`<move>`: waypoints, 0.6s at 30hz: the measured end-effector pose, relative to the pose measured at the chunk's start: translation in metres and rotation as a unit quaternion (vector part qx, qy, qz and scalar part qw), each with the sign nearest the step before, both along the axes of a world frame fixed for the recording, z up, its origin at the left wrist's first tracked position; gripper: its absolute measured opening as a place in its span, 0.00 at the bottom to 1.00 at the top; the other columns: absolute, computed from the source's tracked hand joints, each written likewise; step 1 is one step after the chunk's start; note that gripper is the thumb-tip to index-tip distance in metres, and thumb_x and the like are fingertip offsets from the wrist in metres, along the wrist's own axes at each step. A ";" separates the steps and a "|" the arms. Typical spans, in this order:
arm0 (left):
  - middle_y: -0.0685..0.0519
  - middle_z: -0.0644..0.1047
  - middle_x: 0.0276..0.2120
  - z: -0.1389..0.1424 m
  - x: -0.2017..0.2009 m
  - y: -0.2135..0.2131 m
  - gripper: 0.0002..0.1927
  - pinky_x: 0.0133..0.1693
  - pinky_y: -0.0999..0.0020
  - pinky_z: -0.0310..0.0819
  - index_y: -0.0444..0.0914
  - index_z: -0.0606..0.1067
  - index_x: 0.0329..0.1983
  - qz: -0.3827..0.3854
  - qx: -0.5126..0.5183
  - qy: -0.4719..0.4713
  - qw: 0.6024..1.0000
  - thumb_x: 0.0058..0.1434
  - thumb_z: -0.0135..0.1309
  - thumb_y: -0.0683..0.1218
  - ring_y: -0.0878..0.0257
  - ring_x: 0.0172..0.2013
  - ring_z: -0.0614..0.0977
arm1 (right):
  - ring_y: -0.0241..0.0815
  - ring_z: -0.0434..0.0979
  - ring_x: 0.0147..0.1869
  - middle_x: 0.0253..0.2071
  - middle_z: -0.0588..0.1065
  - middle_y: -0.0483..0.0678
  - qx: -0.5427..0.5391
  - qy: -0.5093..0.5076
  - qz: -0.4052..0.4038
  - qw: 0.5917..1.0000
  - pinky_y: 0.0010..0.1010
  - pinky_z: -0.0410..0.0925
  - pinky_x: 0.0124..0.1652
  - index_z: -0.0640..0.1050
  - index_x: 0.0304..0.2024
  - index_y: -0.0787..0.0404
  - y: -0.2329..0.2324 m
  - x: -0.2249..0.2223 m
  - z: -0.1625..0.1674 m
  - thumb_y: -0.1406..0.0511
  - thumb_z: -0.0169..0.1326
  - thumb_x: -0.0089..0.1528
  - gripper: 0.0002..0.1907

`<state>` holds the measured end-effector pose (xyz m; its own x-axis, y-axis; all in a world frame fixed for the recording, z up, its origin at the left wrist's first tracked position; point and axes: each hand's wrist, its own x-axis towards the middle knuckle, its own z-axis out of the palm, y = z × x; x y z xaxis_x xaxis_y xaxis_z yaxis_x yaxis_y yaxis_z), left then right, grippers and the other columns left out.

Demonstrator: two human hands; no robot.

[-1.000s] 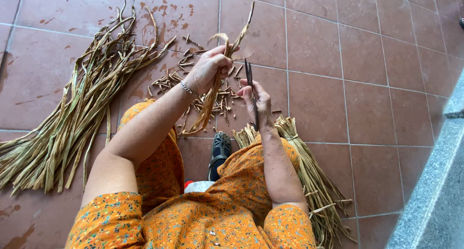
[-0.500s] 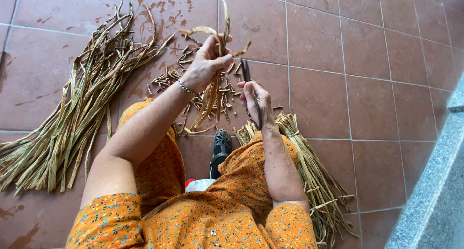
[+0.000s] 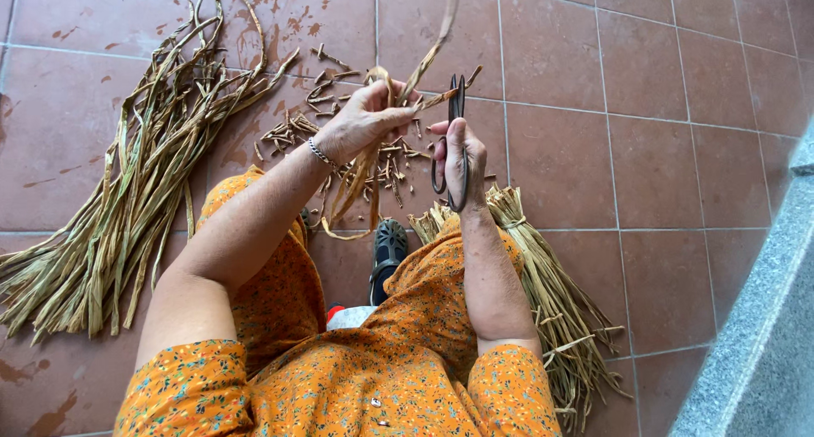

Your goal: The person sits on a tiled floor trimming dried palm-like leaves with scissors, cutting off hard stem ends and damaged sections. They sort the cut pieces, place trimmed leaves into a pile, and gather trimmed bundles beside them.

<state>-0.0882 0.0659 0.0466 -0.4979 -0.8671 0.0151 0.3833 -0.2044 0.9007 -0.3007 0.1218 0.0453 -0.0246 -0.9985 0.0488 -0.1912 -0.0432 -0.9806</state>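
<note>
— What's held?
— The left hand [image 3: 360, 123] pinches a dry strip [image 3: 398, 98]; its ends droop below the grip, so it seems light and limp. The right hand [image 3: 458, 153] grips scissors [image 3: 456, 140], blades beside that pinch.
— Best hold?
— Probably close to the cut.

Head-worn view, steeply down, close to floor [image 3: 661, 149]

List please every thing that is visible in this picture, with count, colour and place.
Dried leaf strip: one, tan, held up in left hand.
Scissors: one pair, dark, in right hand.
Loose leaf pile: one, olive-tan, floor at left.
Tied bundle: one, straw-coloured, floor beside right arm.
Cut scraps: many, brown, floor ahead.
Shoe: one, dark, between knees.
Tiled floor: red-brown.
Left hand: wears bracelet.
Right hand.
</note>
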 end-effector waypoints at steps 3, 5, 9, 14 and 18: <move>0.60 0.75 0.31 0.000 0.001 -0.001 0.15 0.29 0.79 0.69 0.34 0.74 0.53 0.028 -0.013 0.008 0.999 0.66 0.60 0.44 0.75 0.28 0.75 | 0.26 0.68 0.30 0.29 0.70 0.38 -0.011 -0.010 0.034 0.999 0.18 0.65 0.30 0.76 0.50 0.64 -0.001 0.000 -0.002 0.40 0.36 0.70 0.37; 0.60 0.74 0.30 0.000 0.002 -0.001 0.13 0.28 0.80 0.67 0.34 0.75 0.52 0.036 -0.002 0.005 0.999 0.66 0.60 0.43 0.75 0.27 0.74 | 0.26 0.71 0.33 0.32 0.71 0.38 -0.020 -0.010 0.075 0.997 0.19 0.68 0.33 0.75 0.53 0.64 0.000 0.002 -0.004 0.38 0.34 0.70 0.38; 0.61 0.73 0.29 0.001 0.006 -0.001 0.12 0.27 0.80 0.65 0.34 0.76 0.50 0.026 0.001 -0.002 1.000 0.66 0.60 0.43 0.75 0.26 0.72 | 0.27 0.67 0.30 0.30 0.69 0.38 -0.006 0.001 0.066 0.998 0.19 0.64 0.30 0.75 0.50 0.64 0.001 0.005 -0.005 0.37 0.34 0.69 0.39; 0.62 0.73 0.30 0.004 0.010 -0.001 0.11 0.28 0.81 0.64 0.35 0.76 0.49 0.006 0.011 -0.001 1.000 0.65 0.60 0.43 0.76 0.27 0.72 | 0.26 0.64 0.27 0.26 0.66 0.36 0.023 0.008 0.040 0.999 0.18 0.62 0.28 0.77 0.44 0.63 0.005 -0.001 -0.006 0.38 0.33 0.69 0.38; 0.63 0.71 0.26 0.005 0.010 -0.003 0.10 0.23 0.80 0.55 0.38 0.77 0.47 0.042 0.032 -0.066 0.996 0.70 0.56 0.48 0.77 0.23 0.66 | 0.26 0.62 0.25 0.24 0.65 0.36 -0.012 -0.003 0.016 1.000 0.19 0.58 0.26 0.77 0.39 0.63 0.005 0.000 -0.014 0.39 0.34 0.70 0.37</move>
